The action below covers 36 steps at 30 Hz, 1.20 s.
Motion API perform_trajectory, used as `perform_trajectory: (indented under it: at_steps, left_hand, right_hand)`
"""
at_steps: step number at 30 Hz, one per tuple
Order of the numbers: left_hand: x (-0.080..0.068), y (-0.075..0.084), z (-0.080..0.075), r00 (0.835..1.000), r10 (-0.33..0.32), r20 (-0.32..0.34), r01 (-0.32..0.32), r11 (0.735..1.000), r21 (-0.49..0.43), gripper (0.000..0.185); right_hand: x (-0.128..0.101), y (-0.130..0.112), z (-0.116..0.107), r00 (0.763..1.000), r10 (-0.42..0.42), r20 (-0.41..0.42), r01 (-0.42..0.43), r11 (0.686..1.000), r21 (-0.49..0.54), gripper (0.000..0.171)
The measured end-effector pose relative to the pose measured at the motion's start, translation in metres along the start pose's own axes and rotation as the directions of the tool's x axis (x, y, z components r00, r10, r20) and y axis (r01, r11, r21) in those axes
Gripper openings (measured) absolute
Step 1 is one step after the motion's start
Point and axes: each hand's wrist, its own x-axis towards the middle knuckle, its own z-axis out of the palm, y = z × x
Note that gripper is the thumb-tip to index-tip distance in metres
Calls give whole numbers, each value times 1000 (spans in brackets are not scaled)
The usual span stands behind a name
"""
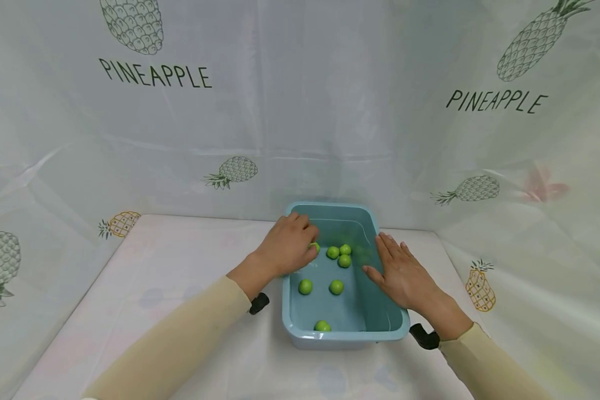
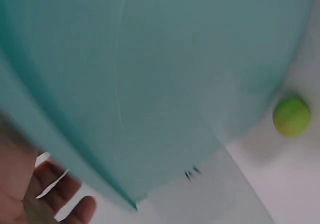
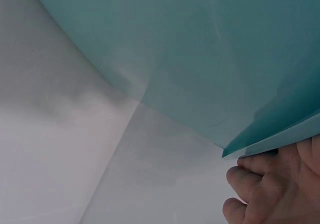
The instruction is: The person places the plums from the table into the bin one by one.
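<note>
A light-blue plastic basin (image 1: 302, 335) holds several small green balls (image 1: 336, 287) on its floor. My left hand (image 1: 287, 244) grips the left rim. Its bent fingers (image 2: 65, 194) show just past the rim in the left wrist view, and one ball lies close to its thumb in the head view. On the right rim my right hand (image 1: 407, 278) holds on, thumb reaching over the inside. Its fingers (image 3: 262, 184) lie under the rim lip in the right wrist view. One green ball (image 2: 291, 116) lies on the pale surface beyond the basin's teal wall (image 2: 170, 59).
A pale table (image 1: 180, 255) bears the basin. Behind and at both sides hangs a whitish sheet (image 1: 330, 128) printed with pineapples. Dark bands (image 1: 425, 336) sit on the wrists, below tan sleeves (image 1: 180, 339).
</note>
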Motion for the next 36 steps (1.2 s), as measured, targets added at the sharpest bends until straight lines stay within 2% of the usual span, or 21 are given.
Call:
perform_trajectory:
  at_steps: [4, 9, 13, 17, 21, 25, 32, 36]
  left_hand:
    - [-5, -19, -5, 991, -43, -123, 42, 999, -14, 12]
    - [-11, -40, -3, 961, -124, -247, 124, 992, -15, 17]
    - [-18, -54, 4, 938, -185, -293, 193, 981, -3, 18]
    - [-24, -66, 13, 933, -209, -292, 228, 973, 31, 18]
    - [-32, -77, 25, 945, -220, -242, 246, 966, 84, 20]
    - [-41, -85, 38, 966, -215, -146, 235, 962, 138, 25]
    - [-54, -87, 62, 992, -123, 25, 116, 974, 195, 34]
    - [-59, -84, 74, 986, -63, 155, 29, 977, 212, 46]
  right_hand:
    - [0, 0, 0, 1000, 2, 0, -2, 1000, -5, 83]
    - [-1, 1, -1, 1000, 2, -3, -2, 1000, -13, 82]
    - [-1, 1, -1, 1000, 6, 3, -6, 1000, -6, 82]
    - [-1, 1, -1, 1000, 8, 10, -8, 1000, -3, 84]
    - [0, 1, 0, 1000, 5, 6, -5, 1000, -9, 83]
    - [0, 1, 0, 1000, 3, 3, -3, 1000, -11, 83]
    - [-1, 1, 0, 1000, -1, -1, 1, 1000, -14, 83]
    - [-1, 1, 0, 1000, 5, 5, -5, 1000, -8, 83]
